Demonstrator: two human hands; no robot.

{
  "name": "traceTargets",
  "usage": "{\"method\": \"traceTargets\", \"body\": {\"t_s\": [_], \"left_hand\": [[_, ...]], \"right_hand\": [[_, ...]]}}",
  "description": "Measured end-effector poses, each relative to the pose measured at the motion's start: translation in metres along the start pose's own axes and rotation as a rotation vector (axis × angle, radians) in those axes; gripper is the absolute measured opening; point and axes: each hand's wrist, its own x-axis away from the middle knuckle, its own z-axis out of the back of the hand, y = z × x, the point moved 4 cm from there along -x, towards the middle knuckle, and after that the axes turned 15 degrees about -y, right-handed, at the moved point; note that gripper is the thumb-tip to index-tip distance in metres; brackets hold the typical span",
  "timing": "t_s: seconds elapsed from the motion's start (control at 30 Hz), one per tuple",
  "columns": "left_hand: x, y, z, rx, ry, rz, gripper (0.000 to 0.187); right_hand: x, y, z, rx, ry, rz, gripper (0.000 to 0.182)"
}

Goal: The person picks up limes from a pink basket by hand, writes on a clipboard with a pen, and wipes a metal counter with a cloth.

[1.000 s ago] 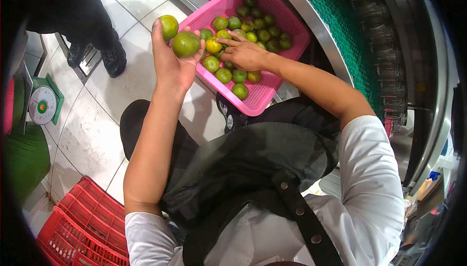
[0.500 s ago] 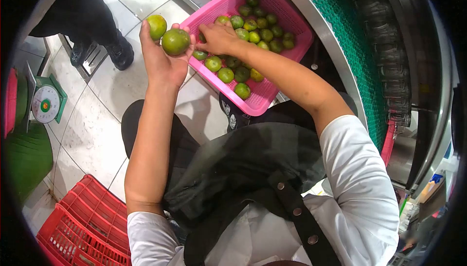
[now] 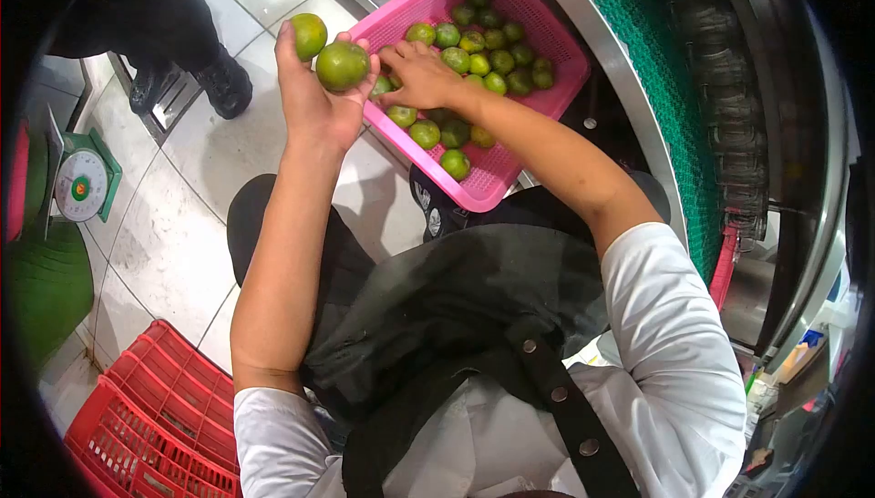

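Observation:
My left hand (image 3: 319,113) is raised palm up beside the near left rim of a pink plastic basket (image 3: 488,190). Its fingers curl round two green citrus fruits, one yellowish green (image 3: 308,36) and a rounder one (image 3: 343,65) in front. My right hand (image 3: 421,77) reaches into the basket's left side. Its thumb and fingers close about another green citrus fruit (image 3: 381,87), partly hidden by them. Several more green citrus fruits (image 3: 499,61) lie loose in the basket, some under my right forearm.
A dial scale (image 3: 82,186) stands on the tiled floor at left, near a green rounded object (image 3: 46,288). A red crate (image 3: 159,416) is at lower left. Another person's dark shoes (image 3: 223,83) are at upper left. A metal-edged counter (image 3: 629,70) with green mesh curves along the right.
My left hand has moved slightly up and right with its two fruits, nearer the basket. My right hand has shifted slightly right within the basket. The whole view has tilted a little.

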Motion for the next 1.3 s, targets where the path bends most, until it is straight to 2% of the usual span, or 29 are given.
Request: {"method": "traceTargets", "body": {"t_s": [0.1,0.4,0.5,0.53,0.63,0.67,0.77,0.8,0.9,0.93,0.97,1.0,1.03,1.1,1.13,1.23,1.3], "left_hand": [[0.0,0.001,-0.001,-0.003,0.008,-0.004,0.057],[-0.005,-0.002,0.003,0.018,0.025,0.019,0.061],[-0.005,-0.001,0.003,-0.01,0.053,0.005,0.061],[-0.007,-0.001,0.008,-0.013,0.052,0.016,0.06],[-0.013,-0.009,0.022,-0.07,0.033,0.071,0.054],[-0.015,-0.015,0.026,-0.125,0.013,0.1,0.052],[-0.007,-0.034,0.015,-0.336,0.018,0.161,0.043],[-0.009,-0.048,0.024,-0.327,-0.027,0.236,0.048],[0.002,-0.055,0.006,-0.311,-0.102,0.417,0.059],[0.001,-0.057,0.007,-0.383,-0.116,0.41,0.062],[0.006,-0.055,0.01,-0.417,-0.127,0.304,0.067],[0.004,-0.059,0.034,-0.739,-0.122,0.109,0.071],[0.005,-0.057,0.05,-1.056,-0.113,-0.104,0.076],[0.061,-0.074,0.005,-0.717,0.236,-0.194,0.081],[0.077,-0.086,-0.001,-0.582,0.236,-0.186,0.077],[0.099,-0.151,0.001,-0.272,-0.03,0.142,0.065],[0.089,-0.192,0.02,-0.217,-0.07,0.344,0.07]], "right_hand": [[0.007,0.011,0.001,0.015,-0.076,0.13,0.082],[0.029,0.003,0.006,0.205,-0.255,0.18,0.104],[0.042,-0.004,0.003,0.154,-0.12,0.132,0.107],[0.049,-0.01,0.009,0.017,-0.088,0.09,0.103],[0.067,-0.042,0.039,-0.22,0.237,0.299,0.093],[0.076,-0.052,0.049,-0.141,0.167,0.283,0.085],[0.102,-0.072,0.071,0.145,0.1,0.222,0.079],[0.111,-0.074,0.078,-0.034,-0.023,0.131,0.08],[0.135,-0.06,0.084,-0.079,-0.224,0.049,0.071],[0.144,-0.062,0.096,-0.084,-0.231,0.033,0.067],[0.155,-0.065,0.108,-0.093,-0.238,0.014,0.063],[0.171,-0.07,0.119,-0.109,-0.246,-0.008,0.059],[0.186,-0.075,0.131,-0.163,-0.137,0.027,0.055],[0.219,-0.081,0.14,-0.266,0.019,0.039,0.05],[0.227,-0.078,0.14,-0.305,0.069,0.051,0.05],[0.241,-0.074,0.137,-0.256,0.026,-0.054,0.054],[0.239,-0.087,0.156,-0.262,0.052,-0.061,0.057]]}}
